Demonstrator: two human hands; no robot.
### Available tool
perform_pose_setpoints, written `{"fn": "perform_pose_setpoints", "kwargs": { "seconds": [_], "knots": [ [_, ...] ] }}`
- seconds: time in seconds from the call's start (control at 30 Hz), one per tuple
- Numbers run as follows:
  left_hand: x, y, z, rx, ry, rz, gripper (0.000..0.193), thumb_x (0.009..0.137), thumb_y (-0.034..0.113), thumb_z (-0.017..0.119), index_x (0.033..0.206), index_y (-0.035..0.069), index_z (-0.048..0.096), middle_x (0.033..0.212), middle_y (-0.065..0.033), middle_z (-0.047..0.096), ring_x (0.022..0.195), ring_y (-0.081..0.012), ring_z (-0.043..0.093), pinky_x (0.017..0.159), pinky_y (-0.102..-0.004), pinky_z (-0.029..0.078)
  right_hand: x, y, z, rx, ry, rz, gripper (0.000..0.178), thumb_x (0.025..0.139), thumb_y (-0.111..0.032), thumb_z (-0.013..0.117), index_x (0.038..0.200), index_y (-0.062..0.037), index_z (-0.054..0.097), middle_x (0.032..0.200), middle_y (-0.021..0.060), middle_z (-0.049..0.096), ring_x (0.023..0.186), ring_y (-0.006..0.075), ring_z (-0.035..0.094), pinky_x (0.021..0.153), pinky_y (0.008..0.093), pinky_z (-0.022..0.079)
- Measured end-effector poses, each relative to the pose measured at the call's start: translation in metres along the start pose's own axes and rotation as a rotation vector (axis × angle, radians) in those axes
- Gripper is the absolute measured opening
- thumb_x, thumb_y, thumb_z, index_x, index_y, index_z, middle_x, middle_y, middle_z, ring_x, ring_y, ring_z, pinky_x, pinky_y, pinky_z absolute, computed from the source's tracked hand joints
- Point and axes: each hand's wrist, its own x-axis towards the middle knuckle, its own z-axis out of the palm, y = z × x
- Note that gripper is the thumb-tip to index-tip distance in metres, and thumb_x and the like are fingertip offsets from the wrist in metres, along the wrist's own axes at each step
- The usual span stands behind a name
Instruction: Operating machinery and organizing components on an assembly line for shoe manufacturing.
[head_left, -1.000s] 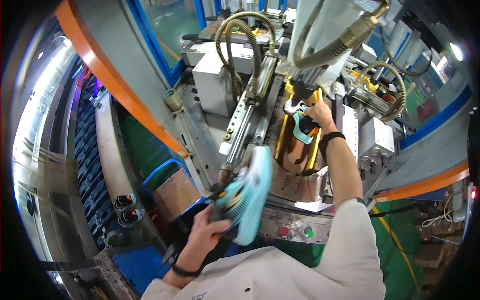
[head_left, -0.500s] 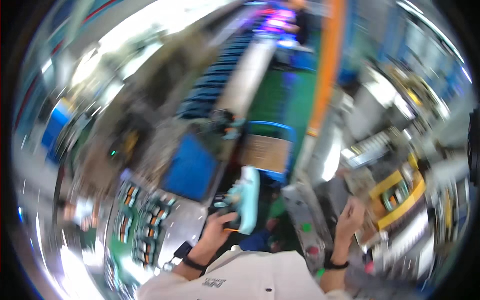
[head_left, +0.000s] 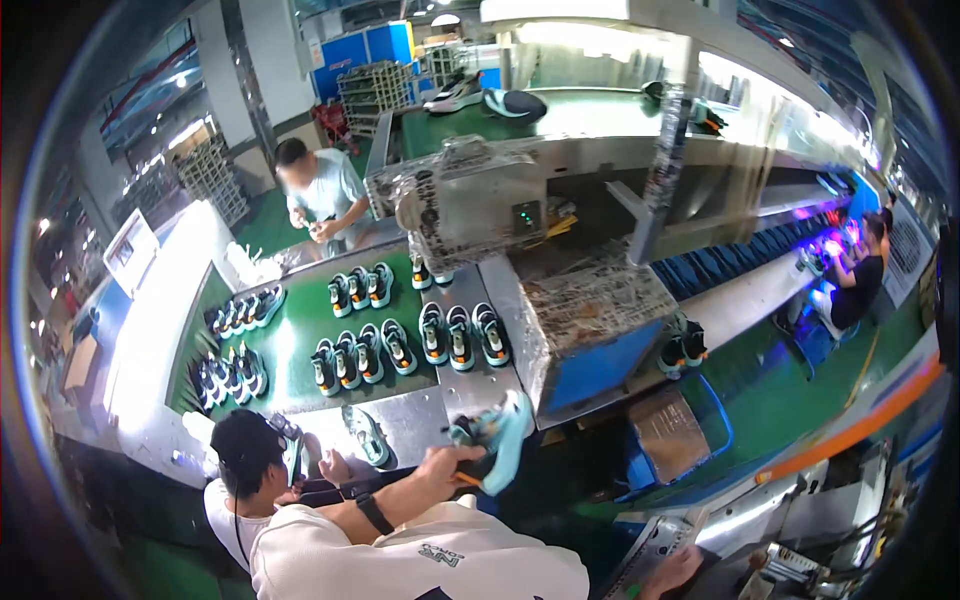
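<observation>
A teal shoe (head_left: 508,448) with a pale mint sole and an orange accent is in my left hand (head_left: 446,476), whose fingers are closed around it. The shoe is held sole outward, off the near edge of the steel table (head_left: 412,412). Low at the right, beside a grey machine, is my right hand (head_left: 672,572); its fingers are too blurred to read. Rows of dark and mint shoes (head_left: 458,338) stand on the table and the green conveyor (head_left: 290,385). One more shoe (head_left: 368,436) lies near the front edge, left of my left hand.
A person in a black cap (head_left: 248,455) works close at my left; another person (head_left: 335,195) stands across the conveyor. A worn box-shaped machine (head_left: 600,310) rises beyond the held shoe. A blue cart with a cardboard box (head_left: 668,435) stands right, near an orange rail (head_left: 850,425).
My view has swung left toward the conveyor and shoe rows. The shoe stays in my left hand, now beside the table edge. My right hand sits lower in view, near the bottom edge.
</observation>
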Motion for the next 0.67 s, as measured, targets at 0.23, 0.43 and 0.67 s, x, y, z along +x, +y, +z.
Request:
{"fn": "perform_pose_setpoints", "kwargs": {
  "seconds": [0.23,0.43,0.67],
  "knots": [
    [0.130,0.130,-0.054,-0.185,0.211,0.398,0.017,0.078,0.011,0.071,0.089,-0.001,0.064,0.085,-0.0108,0.066,0.075,-0.0233,0.065,0.066,-0.0356,0.054,0.237,-0.382,-0.026,0.506,-0.036,-0.486,0.015,0.092,-0.010,0.059,0.101,0.0019,0.062,0.095,0.0112,0.066,0.088,0.0192,0.063,0.074,0.0306,0.050],
    [0.279,0.248,-0.139,-0.275,0.418,0.447,0.026,0.072,0.011,0.075,0.091,0.001,0.060,0.085,-0.0105,0.064,0.073,-0.0251,0.065,0.058,-0.0387,0.051,0.319,-0.675,0.038,0.324,-0.206,-1.046,0.028,0.085,-0.008,0.063,0.112,-0.0016,0.061,0.103,0.0120,0.066,0.095,0.0218,0.062,0.080,0.0341,0.048],
    [0.499,0.349,-0.228,0.021,0.617,0.535,0.037,0.072,0.010,0.071,0.105,0.004,0.058,0.089,-0.0135,0.064,0.076,-0.0283,0.066,0.064,-0.0441,0.053,0.400,-0.866,0.178,0.029,-0.471,-1.025,0.061,0.074,-0.018,0.069,0.131,-0.0061,0.050,0.131,0.0178,0.055,0.119,0.0357,0.052,0.102,0.0422,0.040]
  ]
}}
